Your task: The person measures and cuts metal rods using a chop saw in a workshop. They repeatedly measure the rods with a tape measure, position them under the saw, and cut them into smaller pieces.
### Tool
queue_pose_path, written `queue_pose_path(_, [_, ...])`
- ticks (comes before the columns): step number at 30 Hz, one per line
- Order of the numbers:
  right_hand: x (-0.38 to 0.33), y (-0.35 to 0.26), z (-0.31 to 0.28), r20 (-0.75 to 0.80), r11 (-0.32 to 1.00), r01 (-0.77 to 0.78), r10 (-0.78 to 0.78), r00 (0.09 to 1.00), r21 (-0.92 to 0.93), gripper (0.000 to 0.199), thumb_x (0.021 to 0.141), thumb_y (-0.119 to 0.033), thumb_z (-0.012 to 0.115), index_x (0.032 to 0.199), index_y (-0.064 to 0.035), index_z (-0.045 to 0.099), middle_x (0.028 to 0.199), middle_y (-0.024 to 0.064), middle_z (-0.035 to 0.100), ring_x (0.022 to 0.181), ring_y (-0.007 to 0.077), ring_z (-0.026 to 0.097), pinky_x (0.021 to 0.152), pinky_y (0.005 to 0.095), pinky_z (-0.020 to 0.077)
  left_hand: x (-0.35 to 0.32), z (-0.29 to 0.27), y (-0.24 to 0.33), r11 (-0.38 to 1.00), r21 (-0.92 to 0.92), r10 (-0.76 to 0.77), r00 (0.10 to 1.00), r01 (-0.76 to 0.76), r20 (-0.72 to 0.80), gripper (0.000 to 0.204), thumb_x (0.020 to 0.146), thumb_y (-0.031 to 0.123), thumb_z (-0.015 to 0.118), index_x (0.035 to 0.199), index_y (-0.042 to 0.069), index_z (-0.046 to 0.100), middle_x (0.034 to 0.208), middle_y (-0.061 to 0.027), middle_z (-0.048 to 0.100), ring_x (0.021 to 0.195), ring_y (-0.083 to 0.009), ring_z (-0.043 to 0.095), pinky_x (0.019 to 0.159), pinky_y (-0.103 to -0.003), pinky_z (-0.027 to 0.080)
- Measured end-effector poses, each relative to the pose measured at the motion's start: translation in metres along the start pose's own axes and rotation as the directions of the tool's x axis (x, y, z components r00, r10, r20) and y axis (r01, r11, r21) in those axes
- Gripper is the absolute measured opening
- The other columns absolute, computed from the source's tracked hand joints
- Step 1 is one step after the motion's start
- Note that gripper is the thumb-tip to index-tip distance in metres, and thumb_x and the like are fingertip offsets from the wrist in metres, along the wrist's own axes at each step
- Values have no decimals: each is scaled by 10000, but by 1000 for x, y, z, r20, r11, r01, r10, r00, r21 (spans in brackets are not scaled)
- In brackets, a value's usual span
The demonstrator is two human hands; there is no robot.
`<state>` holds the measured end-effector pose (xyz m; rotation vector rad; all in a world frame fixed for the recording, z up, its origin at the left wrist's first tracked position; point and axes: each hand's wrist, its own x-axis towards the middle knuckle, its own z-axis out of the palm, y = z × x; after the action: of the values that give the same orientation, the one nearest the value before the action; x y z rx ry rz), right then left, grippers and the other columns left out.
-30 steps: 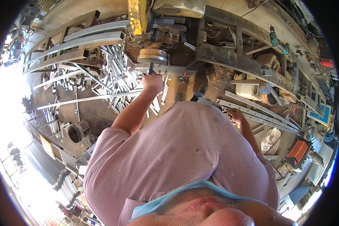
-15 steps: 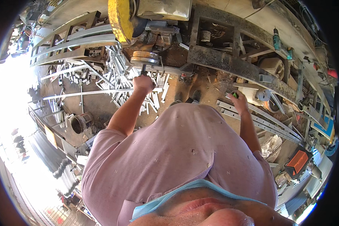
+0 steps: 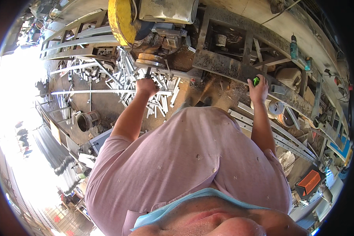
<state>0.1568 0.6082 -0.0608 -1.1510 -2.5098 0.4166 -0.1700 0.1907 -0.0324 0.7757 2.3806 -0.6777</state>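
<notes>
Pale pink short-sleeved shirt with small specks, light blue face mask under chin, bare forearms

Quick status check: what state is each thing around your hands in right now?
Left hand: closed on a dark handle below the saw.
Right hand: closed on a small bright green object.
Yellow-guarded chop saw: standing over the cutting area; spinning or not, cannot tell.
Cut silver metal bars: scattered loose on the floor.
Long grey steel beam: lying flat.

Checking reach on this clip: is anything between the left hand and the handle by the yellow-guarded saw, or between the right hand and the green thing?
Nothing visible. The left hand is closed on the dark handle below the yellow-guarded saw. The right hand already grips the small green object at the bench frame.
</notes>
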Motion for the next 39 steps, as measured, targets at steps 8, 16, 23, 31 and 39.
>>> queue_pose_path(8, [1,2,12,3,995,48,-48,999,-92,544,874,-384,834,1268,-94,595,1198,199,639,1129,425,598,991,525,480,2,1,0,1000,-2,-10,1000,10,13,508,881,631,680,1017,166,833,1047,-70,809,986,-267,776,854,-413,612])
queue_pose_path(16, [0,4,17,-45,990,96,-102,994,-106,546,880,-399,823,1274,-103,587,1181,192,634,1130,424,591,986,522,482,3,2,-1,1000,10,-14,1000,14,12,508,863,631,695,1018,168,835,1055,-68,811,992,-273,778,846,-424,613])
queue_pose_path(23, [0,3,17,-51,990,95,-101,994,-105,547,879,-401,822,1274,-102,591,1181,190,631,1130,419,591,985,517,484,2,1,0,1000,-14,-10,1000,10,10,493,869,622,685,995,171,839,1053,-72,810,997,-279,775,851,-425,610])
queue_pose_path(31, [0,2,15,-32,990,90,-94,995,-107,539,879,-391,823,1269,-101,592,1188,189,631,1140,417,587,992,515,477,0,-1,0,1000,-19,-13,1000,13,17,516,880,626,673,1018,156,834,1069,-82,806,1014,-276,771,869,-425,608])
queue_pose_path(39, [1,1,15,-31,989,92,-96,995,-115,537,882,-392,820,1269,-101,589,1189,184,633,1147,408,587,998,512,471,-1,-3,0,999,-29,-13,1000,14,20,506,872,616,695,1033,156,833,1093,-87,803,1038,-275,766,894,-419,601])
